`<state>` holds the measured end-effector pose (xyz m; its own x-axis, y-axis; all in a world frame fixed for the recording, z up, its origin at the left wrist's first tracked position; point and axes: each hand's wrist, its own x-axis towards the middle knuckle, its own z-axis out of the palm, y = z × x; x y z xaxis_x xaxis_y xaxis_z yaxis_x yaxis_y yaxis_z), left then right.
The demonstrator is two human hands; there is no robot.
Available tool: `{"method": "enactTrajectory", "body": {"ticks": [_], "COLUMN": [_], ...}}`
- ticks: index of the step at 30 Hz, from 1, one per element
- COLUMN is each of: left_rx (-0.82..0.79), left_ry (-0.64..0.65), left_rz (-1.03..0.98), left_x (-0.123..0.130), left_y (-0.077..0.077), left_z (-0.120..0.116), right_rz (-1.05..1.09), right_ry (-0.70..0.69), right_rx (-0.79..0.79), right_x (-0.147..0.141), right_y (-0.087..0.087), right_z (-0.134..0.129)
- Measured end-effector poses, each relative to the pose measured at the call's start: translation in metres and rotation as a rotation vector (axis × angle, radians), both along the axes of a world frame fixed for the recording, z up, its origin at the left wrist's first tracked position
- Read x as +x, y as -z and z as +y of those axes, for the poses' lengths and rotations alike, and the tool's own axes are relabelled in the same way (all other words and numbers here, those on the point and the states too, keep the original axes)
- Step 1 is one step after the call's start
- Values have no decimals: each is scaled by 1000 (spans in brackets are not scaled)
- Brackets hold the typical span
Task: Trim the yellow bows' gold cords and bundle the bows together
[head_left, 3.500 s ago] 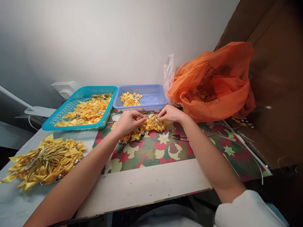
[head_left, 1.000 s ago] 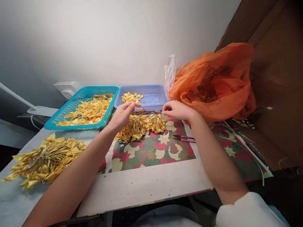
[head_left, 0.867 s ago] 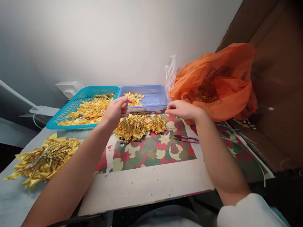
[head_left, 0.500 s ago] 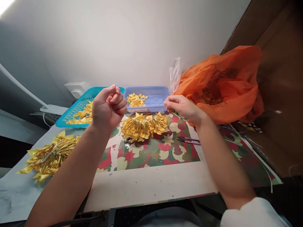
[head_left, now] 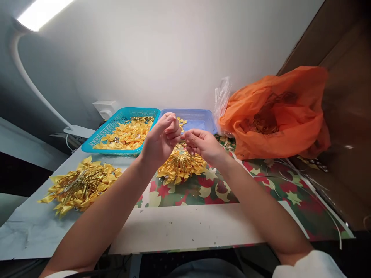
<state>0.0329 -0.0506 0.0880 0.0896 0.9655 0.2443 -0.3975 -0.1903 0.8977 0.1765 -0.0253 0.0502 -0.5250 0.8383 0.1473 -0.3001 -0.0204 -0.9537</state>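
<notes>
My left hand (head_left: 164, 135) is closed, raised over the middle of the table, with its fingertips pinched; whatever it holds is too small to make out. Close beside it on the right, my right hand (head_left: 203, 144) pinches with thumb and forefinger, and its contents are likewise unclear. Below both hands lies a bundle of yellow ribbon flowers with gold stems (head_left: 184, 166), partly covered by them. Another such bundle (head_left: 82, 183) rests at the left, near my left forearm.
Behind stand a teal basket (head_left: 97, 139) of yellow flowers and a blue basket (head_left: 203, 116) with a few pieces. An orange bag (head_left: 304, 127) sits at the right beside clear plastic (head_left: 222, 98). A white lamp (head_left: 26, 73) rises at the left.
My hands have come together from a wide gap, the left moving right and the right moving slightly left. The view has shifted, showing the lamp head and more of the teal basket.
</notes>
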Motion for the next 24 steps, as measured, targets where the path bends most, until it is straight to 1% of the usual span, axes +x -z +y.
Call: {"method": "enactTrajectory", "body": {"ticks": [3,6,9,12,15,17,19,21,24], "left_rx": [14,34,1,-33,-27,-24,-21,-34,-94], "left_ry": [15,-45,-72,-13,104,192,244,250,219], "left_rz": [-21,-7,53,144,200,216,224,242,247], "left_x": [2,1,1,1,3,4,4,5,4], "left_y": [3,7,14,22,29,32,32,31,29], "left_z": [0,5,11,14,12,11,9,9,9], "right_rz": [-20,26,14,-66,-158,-221,-279,-315,-320], "right_ry": [23,61,153,238,332,385,421,436,439], "right_rx": [1,-15,102,261,392,464,522,554,553], "right_x": [0,3,4,4,6,8,10,12,16], "right_y": [2,3,3,0,-4,-6,-7,-7,-4], "right_z": [1,2,2,-1,-6,-8,-9,-6,2]}}
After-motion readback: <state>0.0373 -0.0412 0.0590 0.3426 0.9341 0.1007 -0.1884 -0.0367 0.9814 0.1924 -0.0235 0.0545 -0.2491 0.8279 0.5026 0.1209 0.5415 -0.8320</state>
